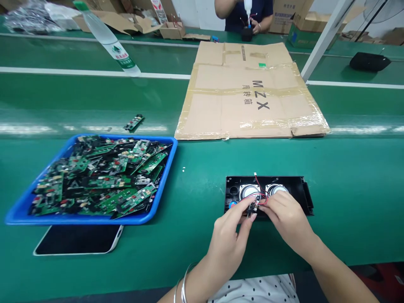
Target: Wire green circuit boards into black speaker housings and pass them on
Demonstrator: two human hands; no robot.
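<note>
hands: left hand (229, 237) and right hand (288, 216) pinch small board (253, 207) | black housing (299, 189) long axis left-right

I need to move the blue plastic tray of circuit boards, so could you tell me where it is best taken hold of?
Grip the blue plastic tray by its raised rim, both hands on the two opposite short sides, coming from outside. The green circuit boards are heaped loosely to the brim, so probably keep it level; the near edge overlaps a dark flat phone.
</note>
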